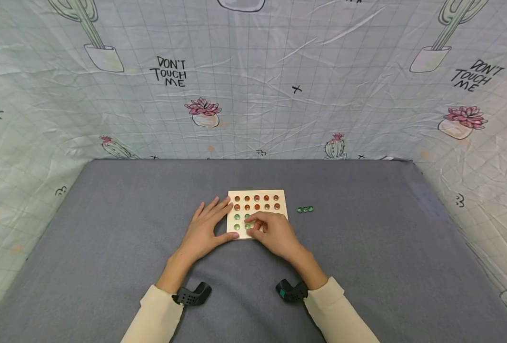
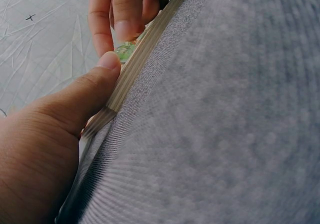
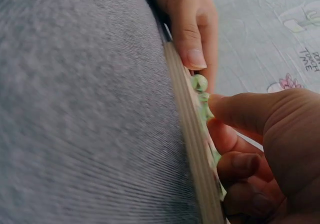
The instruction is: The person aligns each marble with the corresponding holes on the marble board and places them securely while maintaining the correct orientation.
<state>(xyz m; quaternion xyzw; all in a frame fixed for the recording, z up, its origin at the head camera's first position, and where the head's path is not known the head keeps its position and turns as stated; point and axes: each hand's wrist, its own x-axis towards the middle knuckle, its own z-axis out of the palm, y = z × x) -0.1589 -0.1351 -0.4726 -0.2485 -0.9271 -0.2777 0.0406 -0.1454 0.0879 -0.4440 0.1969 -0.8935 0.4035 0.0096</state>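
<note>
A pale wooden board [image 1: 282, 202] lies on the table, with rows of orange-red marbles [image 1: 256, 198] at its far side and green marbles [image 1: 237, 217] nearer. My left hand [image 1: 203, 232] rests at the board's left side with fingers spread, its thumb [image 2: 102, 71] on the near left corner. Over the near rows, my right hand [image 1: 274, 233] has thumb and index finger at either side of a green marble [image 3: 204, 98] on the board, pinching it. That hand hides part of the green rows.
Three loose green marbles [image 1: 305, 209] lie in a short row on the table to the right of the board. Grey cloth [image 1: 150, 190] covers the table. Printed fabric [image 1: 253, 95] hangs behind it and at both sides.
</note>
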